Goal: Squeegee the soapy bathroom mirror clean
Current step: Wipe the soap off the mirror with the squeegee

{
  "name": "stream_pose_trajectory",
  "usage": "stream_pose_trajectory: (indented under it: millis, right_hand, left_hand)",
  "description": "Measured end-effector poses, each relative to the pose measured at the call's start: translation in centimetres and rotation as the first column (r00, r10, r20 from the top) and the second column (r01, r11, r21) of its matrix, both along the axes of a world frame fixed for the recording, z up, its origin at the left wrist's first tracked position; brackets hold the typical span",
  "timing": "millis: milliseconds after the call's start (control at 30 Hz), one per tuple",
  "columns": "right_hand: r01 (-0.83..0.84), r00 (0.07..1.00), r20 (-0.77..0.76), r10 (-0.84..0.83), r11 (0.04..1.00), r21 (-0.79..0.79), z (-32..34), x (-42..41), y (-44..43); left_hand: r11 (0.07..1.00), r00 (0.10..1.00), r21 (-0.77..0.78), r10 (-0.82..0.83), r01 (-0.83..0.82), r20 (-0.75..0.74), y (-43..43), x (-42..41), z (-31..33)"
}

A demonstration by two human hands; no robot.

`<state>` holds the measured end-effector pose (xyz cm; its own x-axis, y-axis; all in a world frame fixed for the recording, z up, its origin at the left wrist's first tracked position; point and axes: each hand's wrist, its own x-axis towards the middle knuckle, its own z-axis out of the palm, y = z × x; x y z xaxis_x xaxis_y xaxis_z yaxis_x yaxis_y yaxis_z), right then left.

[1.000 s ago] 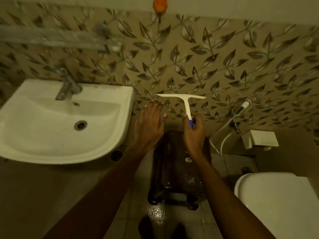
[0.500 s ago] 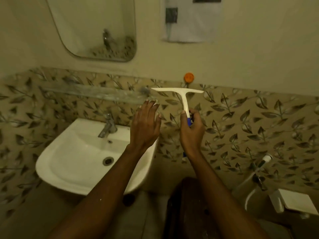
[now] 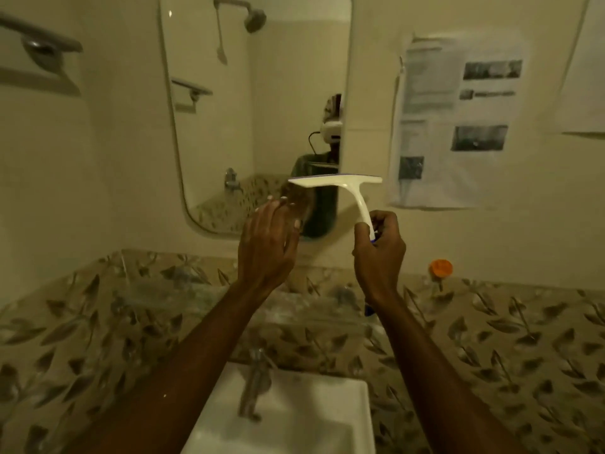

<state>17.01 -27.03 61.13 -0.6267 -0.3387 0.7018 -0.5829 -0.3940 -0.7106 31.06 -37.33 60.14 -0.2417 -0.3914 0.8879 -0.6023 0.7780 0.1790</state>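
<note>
The bathroom mirror (image 3: 235, 103) hangs on the cream wall above the sink, tall with rounded corners. A white T-shaped squeegee (image 3: 340, 185) with a blue-ended handle is upright, its blade level across the mirror's lower right corner. My right hand (image 3: 379, 253) grips the handle from below. My left hand (image 3: 266, 247) is raised beside it with fingers spread, in front of the mirror's bottom edge, holding nothing. Whether the blade touches the glass cannot be told. No soap is clear on the glass.
A white sink (image 3: 294, 417) with a metal tap (image 3: 253, 388) lies directly below. Leaf-patterned tiles run across the lower wall. An orange hook (image 3: 441, 268) sits at the right. A printed sheet (image 3: 458, 119) hangs right of the mirror. A towel rail (image 3: 39, 44) is at upper left.
The view has swung up from the floor and sink to the mirror. Both hands have risen with it, the right still holding the squeegee, now in front of the mirror's lower part.
</note>
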Motion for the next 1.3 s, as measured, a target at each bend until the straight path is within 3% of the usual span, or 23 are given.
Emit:
stream_pose_trajectory:
  millis: [133,433,700,933,1300]
  right_hand:
    - [0.018,0.999,-0.026,-0.02,0.998,-0.067,4.4,1.6,-4.0]
    - [0.056,0.951,-0.282,-0.126,0.969,-0.241,15.8,0.8,-9.3]
    - [0.157,0.879,-0.376,-0.292,0.923,-0.351,25.9,0.0,-11.8]
    - [0.309,0.772,-0.498,-0.395,0.918,-0.25,29.5,0.5,-12.9]
    - [0.532,0.776,-0.408,-0.48,0.847,0.016,30.8,3.2,-13.3]
  left_hand:
    - [0.999,0.999,-0.026,-0.042,0.042,-0.026,-5.2,2.3,4.9]
    - [0.987,0.984,-0.157,0.011,-0.039,-0.177,-12.4,4.8,15.5]
    - [0.974,0.911,0.029,0.218,-0.223,-0.351,-15.7,6.4,20.3]
    - [0.973,0.856,0.168,0.221,-0.159,-0.467,-16.9,7.6,22.0]
    - [0.975,0.817,0.223,0.126,0.003,-0.563,-20.4,9.9,23.0]
